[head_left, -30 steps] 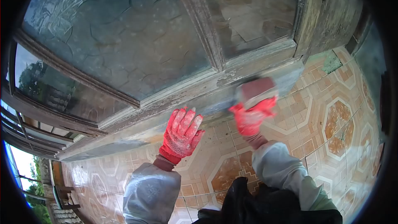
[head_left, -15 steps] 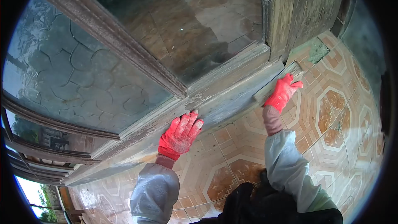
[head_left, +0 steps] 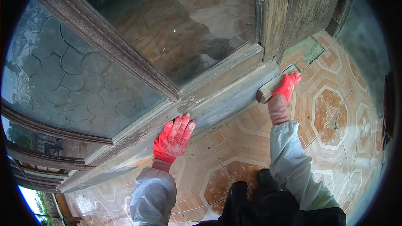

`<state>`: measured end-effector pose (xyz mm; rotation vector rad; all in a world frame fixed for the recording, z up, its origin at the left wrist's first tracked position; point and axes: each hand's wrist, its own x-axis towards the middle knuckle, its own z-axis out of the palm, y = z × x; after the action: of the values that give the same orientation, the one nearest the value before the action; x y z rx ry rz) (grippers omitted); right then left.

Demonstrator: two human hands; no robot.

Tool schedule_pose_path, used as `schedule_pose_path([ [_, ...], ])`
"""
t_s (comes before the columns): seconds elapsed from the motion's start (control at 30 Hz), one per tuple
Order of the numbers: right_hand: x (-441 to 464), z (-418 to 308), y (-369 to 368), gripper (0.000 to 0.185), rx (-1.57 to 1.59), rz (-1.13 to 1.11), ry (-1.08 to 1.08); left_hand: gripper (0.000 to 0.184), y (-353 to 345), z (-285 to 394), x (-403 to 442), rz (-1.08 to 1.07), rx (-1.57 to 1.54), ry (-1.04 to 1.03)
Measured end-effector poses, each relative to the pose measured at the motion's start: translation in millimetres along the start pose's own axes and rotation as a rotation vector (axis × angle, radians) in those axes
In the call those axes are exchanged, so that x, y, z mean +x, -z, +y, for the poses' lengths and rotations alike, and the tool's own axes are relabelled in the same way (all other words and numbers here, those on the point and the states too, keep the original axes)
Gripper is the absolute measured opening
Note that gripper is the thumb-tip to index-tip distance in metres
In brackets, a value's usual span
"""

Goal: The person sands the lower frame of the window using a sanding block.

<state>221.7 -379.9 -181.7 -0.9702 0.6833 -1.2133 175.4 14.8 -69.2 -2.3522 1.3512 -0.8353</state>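
My right hand (head_left: 286,84), in a red dusty glove, has its fingers wrapped around a long flat wooden block (head_left: 270,88). The block lies along the right end of the grey lower board (head_left: 234,94) of the window frame, tilted so its dark near end shows. Whether its face touches the board I cannot tell. My left hand (head_left: 173,137), also red-gloved and whitened with dust, is spread flat with its fingertips on the worn wooden sill (head_left: 209,100). Nothing is held in it.
Large glass panes (head_left: 176,29) rise above the sill, split by a brown wooden bar (head_left: 109,37). A weathered post (head_left: 289,16) stands at the right. Below lies a patterned tile floor (head_left: 251,129), with a greenish bare patch (head_left: 313,51) near the post.
The view has shifted slightly. My right hand and the block have moved a little to the right along the board, and the block has tipped to show its end. My left hand stays at the sill.
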Motion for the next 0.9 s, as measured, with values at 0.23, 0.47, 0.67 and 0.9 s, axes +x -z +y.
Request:
schedule_pose_path([
  [0.23, -173.1, 0.3, 5.3, 0.071, 0.564, 0.206, -0.746, 0.034, -1.7, 1.7, 3.4, 0.074, -0.031, 0.005],
  [0.47, -61.3, -17.1, -5.5, 0.061, -0.15, 0.14, -0.246, 0.035, 0.4, 1.0, -0.7, 0.07, 0.011, 0.013],
  [0.67, -122.3, 6.7, 1.8, 0.057, 0.0, -0.026, -0.282, 0.036, -2.0, 2.0, -0.7, 0.126, -0.014, 0.007],
  [0.9, -92.4, -15.8, -16.4, 0.052, -0.261, 0.088, 0.043, 0.036, -0.5, 0.8, 1.0, 0.103, -0.034, 0.023],
])
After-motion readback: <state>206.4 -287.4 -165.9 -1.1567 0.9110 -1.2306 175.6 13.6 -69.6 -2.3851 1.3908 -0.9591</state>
